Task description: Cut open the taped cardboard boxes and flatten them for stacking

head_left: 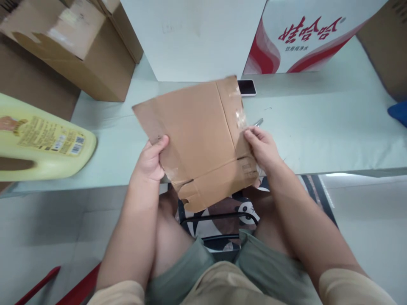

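A piece of brown cardboard (pixel 197 131), creased and with strips of clear tape along its right edge, is held up between both hands over the table's near edge. My left hand (pixel 152 160) is closed on its left side, thumb on top. On the opposite side, my right hand (pixel 262 148) grips the edge with the thumb on top, its other fingers partly hidden beneath. Just beyond that hand the tip of a grey, slender object (pixel 259 123) shows on the table; its kind is hidden.
A pale green table (pixel 318 127) bears a yellow jug (pixel 57 144) at left and cardboard boxes (pixel 108 63) behind it. A white panel (pixel 197 42), a red-and-white carton (pixel 305 42) and a phone-like device (pixel 248 87) are at the back. Something blue (pixel 399 112) sits far right.
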Motion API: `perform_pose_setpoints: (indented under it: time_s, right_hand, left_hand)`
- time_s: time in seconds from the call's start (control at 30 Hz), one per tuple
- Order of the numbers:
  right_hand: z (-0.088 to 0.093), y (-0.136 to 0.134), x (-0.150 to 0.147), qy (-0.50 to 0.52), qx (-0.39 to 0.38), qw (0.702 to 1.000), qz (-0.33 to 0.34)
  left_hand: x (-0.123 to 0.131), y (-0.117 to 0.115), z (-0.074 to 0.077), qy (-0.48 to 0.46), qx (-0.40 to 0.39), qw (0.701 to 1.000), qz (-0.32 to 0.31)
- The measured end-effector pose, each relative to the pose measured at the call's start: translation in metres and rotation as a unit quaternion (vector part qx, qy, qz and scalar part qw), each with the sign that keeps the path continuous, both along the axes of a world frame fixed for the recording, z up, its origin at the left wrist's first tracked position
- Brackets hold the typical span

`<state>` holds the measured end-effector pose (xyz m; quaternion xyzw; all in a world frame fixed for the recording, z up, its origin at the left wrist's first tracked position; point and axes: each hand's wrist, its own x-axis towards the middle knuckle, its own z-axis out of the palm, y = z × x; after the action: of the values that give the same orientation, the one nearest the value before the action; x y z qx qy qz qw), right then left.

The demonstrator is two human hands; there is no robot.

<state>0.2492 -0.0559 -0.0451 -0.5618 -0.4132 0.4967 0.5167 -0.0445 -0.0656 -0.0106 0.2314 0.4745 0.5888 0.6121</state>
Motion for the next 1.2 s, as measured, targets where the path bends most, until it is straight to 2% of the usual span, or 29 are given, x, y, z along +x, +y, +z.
perform_pose_setpoints:
  time_s: [0.07,0.13,0.2,0.27,0.37,0.47,0.57,0.63,0.7,0.8,0.93,1.07,1.13,1.2]
  right_hand:
    - [-0.001,0.008,0.009,0.026,-0.005,0.998,-0.054]
    - [-0.002,0.013,0.014,0.071,0.001,0.994,-0.08]
    - [-0.004,0.013,0.014,0.108,0.008,0.993,-0.052]
    - [-0.004,0.007,0.006,0.122,-0.006,0.992,0.006]
    - [-0.002,-0.008,-0.009,0.119,-0.041,0.99,0.07]
    - [0.001,-0.02,-0.016,0.126,-0.049,0.987,0.083]
    - [0.004,-0.025,-0.008,0.134,-0.025,0.989,0.05]
    - [0.005,-0.027,0.004,0.14,0.01,0.99,-0.016]
    - [0.004,-0.029,0.022,0.156,0.038,0.981,-0.112]
    - [0.001,-0.039,0.062,0.164,0.035,0.953,-0.253]
    - [0.008,-0.071,0.134,0.032,0.077,0.922,-0.379]
    - [0.033,-0.091,0.2,-0.051,0.094,0.905,-0.412]
    - [0.05,-0.078,0.226,-0.09,0.094,0.905,-0.406]
    - [0.067,-0.046,0.249,-0.121,0.089,0.905,-0.398]
  left_hand:
    - [-0.002,0.004,0.001,-0.025,0.049,0.996,0.065]
    - [-0.003,0.009,0.003,-0.043,0.077,0.989,0.116]
    - [-0.002,0.014,0.004,-0.055,0.074,0.985,0.144]
    - [0.002,0.018,0.005,-0.07,0.051,0.983,0.161]
    - [0.01,0.021,0.006,-0.089,0.012,0.984,0.155]
    - [0.016,0.021,0.006,-0.087,0.025,0.987,0.13]
    - [0.019,0.021,0.008,-0.115,0.059,0.985,0.112]
    - [0.02,0.022,0.01,-0.138,0.039,0.984,0.107]
    - [0.025,0.023,0.013,-0.148,0.003,0.984,0.098]
    - [0.036,0.025,0.019,-0.163,-0.019,0.984,0.072]
    - [0.051,0.025,0.025,-0.182,-0.023,0.982,0.038]
    - [0.057,0.023,0.023,-0.198,-0.02,0.98,0.015]
    - [0.057,0.022,0.021,-0.204,-0.021,0.979,0.001]
    - [0.058,0.021,0.02,-0.206,-0.022,0.978,-0.009]
